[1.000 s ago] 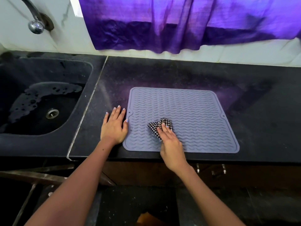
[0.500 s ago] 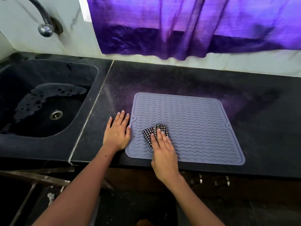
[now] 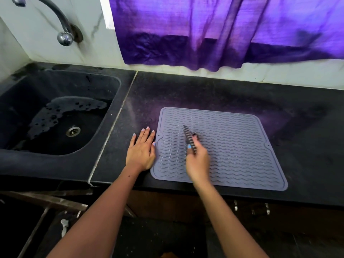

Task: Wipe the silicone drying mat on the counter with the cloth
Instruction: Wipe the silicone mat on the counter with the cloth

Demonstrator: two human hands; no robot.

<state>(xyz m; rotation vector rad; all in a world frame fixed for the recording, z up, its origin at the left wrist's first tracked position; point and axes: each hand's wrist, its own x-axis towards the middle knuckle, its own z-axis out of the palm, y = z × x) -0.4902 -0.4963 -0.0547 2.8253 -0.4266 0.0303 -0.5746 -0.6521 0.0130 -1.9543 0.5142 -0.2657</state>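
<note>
Since the earlier frame, the right hand [image 3: 198, 161] has lifted the cloth [image 3: 189, 139] off the flat press and now pinches it, blurred, above the mat's left half. The surface [image 3: 307, 146] carries the silicone drying mat [image 3: 232, 146] near its front edge. The left hand [image 3: 141, 151] lies flat, fingers straight, beside the mat's left edge, touching it. The wiping step appears underway; the next stroke calls for laying the cloth flat and covering the right side. The sink [image 3: 104, 146] and the faucet [image 3: 63, 32] stand left, well apart. Nothing obstructs the mat.
</note>
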